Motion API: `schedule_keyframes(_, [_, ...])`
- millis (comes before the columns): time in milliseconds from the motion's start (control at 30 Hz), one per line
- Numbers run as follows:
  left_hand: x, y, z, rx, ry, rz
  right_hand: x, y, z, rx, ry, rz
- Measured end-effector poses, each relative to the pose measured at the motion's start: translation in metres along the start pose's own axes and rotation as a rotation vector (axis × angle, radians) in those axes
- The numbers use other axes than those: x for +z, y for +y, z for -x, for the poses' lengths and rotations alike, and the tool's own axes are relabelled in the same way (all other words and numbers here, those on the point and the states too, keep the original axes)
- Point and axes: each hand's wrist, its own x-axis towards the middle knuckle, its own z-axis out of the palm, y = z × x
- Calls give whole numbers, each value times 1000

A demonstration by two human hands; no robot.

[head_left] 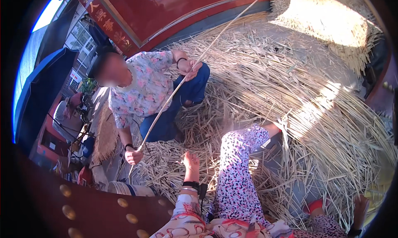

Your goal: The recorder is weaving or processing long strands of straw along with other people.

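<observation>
My left hand point(191, 160) is raised over the loose straw, its fingers slightly bent and apart, with nothing seen in it. It wears a black wristband point(191, 184). At the far right, in shade, my right hand point(360, 209) is beside my right knee; its fingers look stretched out and seem to hold nothing. Across from me a person point(143, 88) in a flowered shirt squats, holding a long pale reed stalk point(174, 90) slantwise with both hands. One of that person's hands grips it low, the other higher up. Dry reed stalks point(257, 78) lie in a wide heap.
A dark red panel point(182, 14) stands at the back. Rolled straw matting point(319, 22) lies far right in sunlight. A studded dark red surface point(107, 213) lies near left, with a pale bucket point(128, 189) beside it. My patterned leg point(240, 171) extends over the straw.
</observation>
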Motion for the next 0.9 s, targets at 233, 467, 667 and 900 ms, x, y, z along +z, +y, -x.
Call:
schedule_keyframes(233, [-35, 6, -38, 71, 40, -36, -15, -39, -15, 92, -151, -15])
schedule_keyframes(467, [-38, -27, -20, -34, -246, -230, -13, -21, -11, 154, -160, -120])
schedule_keyframes(667, [-20, -85, 18, -175, -263, -391, 7, 7, -1, 29, 69, 1])
schedule_keyframes(900, [-31, -59, -4, -14, -228, -498, -3, -19, -7, -46, 62, 46])
